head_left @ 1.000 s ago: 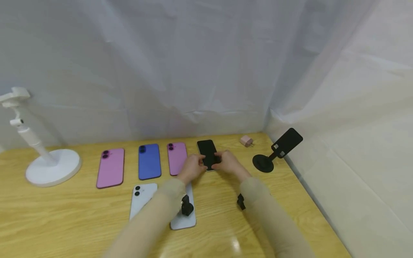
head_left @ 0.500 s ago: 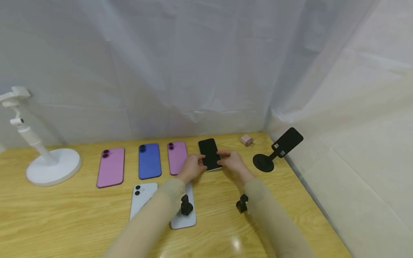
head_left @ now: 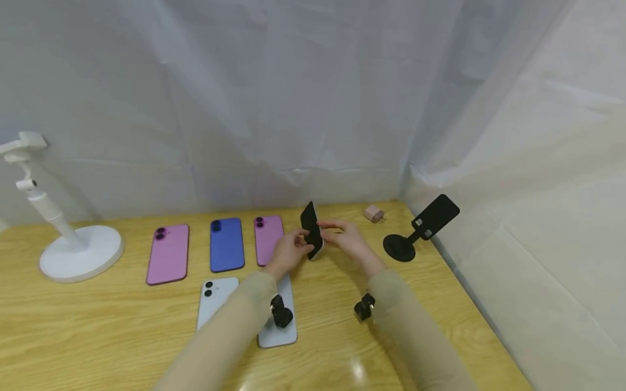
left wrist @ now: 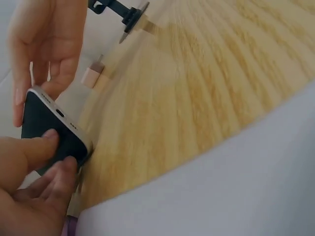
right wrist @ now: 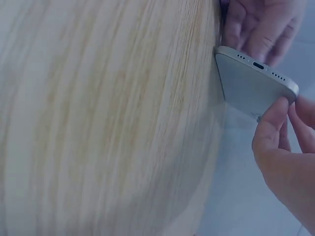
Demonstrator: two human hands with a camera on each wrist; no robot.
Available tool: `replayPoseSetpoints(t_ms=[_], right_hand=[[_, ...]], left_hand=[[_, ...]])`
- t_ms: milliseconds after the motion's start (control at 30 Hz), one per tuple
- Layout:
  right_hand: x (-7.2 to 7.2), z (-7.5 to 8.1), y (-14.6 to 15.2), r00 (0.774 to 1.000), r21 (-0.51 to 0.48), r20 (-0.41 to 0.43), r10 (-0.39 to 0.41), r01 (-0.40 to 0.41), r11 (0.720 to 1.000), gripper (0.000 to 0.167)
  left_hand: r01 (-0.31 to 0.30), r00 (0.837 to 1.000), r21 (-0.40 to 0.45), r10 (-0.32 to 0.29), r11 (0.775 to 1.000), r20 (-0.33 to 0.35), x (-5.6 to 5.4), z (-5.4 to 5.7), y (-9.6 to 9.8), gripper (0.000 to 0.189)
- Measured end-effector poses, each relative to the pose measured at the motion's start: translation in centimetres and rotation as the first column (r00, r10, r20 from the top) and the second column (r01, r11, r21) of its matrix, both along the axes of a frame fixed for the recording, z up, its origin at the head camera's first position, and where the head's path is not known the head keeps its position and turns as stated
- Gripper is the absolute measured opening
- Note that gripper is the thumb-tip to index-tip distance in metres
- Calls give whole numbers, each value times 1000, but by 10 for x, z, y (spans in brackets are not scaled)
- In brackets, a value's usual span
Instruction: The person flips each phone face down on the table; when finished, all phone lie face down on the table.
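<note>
A phone (head_left: 309,218) with a dark screen stands tilted up on its long left edge on the table. My left hand (head_left: 287,253) holds it at the lower edge, the thumb on the screen in the left wrist view. With the fingertips and thumb, my right hand (head_left: 346,241) pinches its raised edge. The right wrist view shows the pale back of the phone (right wrist: 246,81) and the port on its end. Left of it lies a pink phone (head_left: 268,239), face down, partly behind my left hand. A white phone (head_left: 283,335) lies partly under my left forearm.
On the wooden table (head_left: 98,336) lie a blue phone (head_left: 227,247), another pink phone (head_left: 167,255) and a second white phone (head_left: 215,296). A pink charger plug (head_left: 374,213) and a black stand (head_left: 399,247) are at the right, a white stand (head_left: 80,258) at the left.
The phone lay flat, screen up, and slid slightly right. Now its right edge is lifted and it is turned onto its left edge, with my right hand gripping the raised side.
</note>
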State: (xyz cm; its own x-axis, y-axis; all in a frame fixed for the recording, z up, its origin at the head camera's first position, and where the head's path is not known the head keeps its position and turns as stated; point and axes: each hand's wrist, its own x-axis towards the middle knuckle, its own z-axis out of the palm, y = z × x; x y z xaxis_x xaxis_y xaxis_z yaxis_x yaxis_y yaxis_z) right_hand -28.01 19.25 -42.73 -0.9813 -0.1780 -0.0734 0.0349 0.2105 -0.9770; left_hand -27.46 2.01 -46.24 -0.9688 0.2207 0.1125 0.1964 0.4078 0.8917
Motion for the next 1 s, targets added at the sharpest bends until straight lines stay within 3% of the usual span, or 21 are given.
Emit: replayPoseSetpoints(t_ms=[233, 400, 667, 1000], right_hand=[[0, -2, -5, 1000, -57, 8, 24, -24, 998, 36], [0, -3, -10, 999, -68, 38, 35, -32, 997, 37], [0, -5, -17, 992, -102, 74, 99, -91, 991, 35], [-4, -17, -21, 982, 13, 87, 167, -169, 986, 32]], left_hand=[[-25, 1000, 145, 26, 989, -10, -1, 12, -2, 35], [-47, 997, 202, 34, 978, 70, -1, 17, -7, 36], [-22, 990, 266, -16, 964, 142, -3, 23, -20, 38], [-9, 978, 338, -61, 941, 198, -5, 21, -36, 43]])
